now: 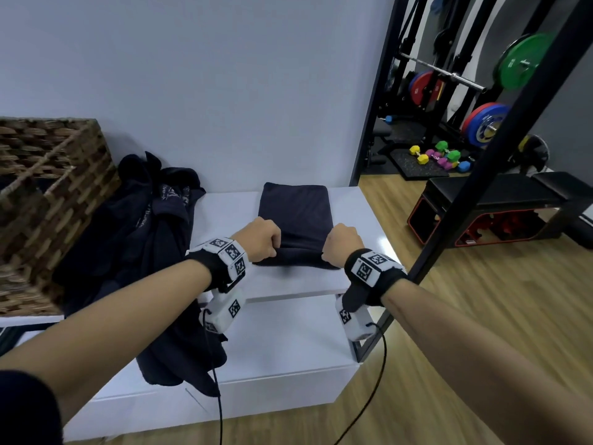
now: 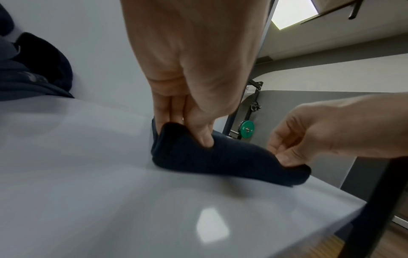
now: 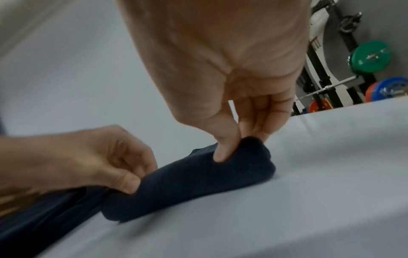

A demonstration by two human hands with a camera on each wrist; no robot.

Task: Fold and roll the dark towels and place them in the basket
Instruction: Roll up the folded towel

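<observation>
A folded dark navy towel (image 1: 296, 213) lies on the white bench top (image 1: 224, 213), its near end turned up into a short roll (image 2: 220, 162). My left hand (image 1: 263, 240) pinches the roll's left end, thumb in front and fingers behind (image 2: 198, 132). My right hand (image 1: 340, 244) pinches the right end the same way (image 3: 232, 148). The woven wicker basket (image 1: 48, 200) stands at the far left. Between it and the folded towel sits a heap of loose dark towels (image 1: 144, 239), hanging over the bench's front.
A lower white step (image 1: 288, 342) runs in front of the bench. A black metal post (image 1: 500, 149) slants close to my right wrist. Behind it are a black and red bench (image 1: 487, 210), dumbbells (image 1: 439, 155) and a weight rack on the wooden floor.
</observation>
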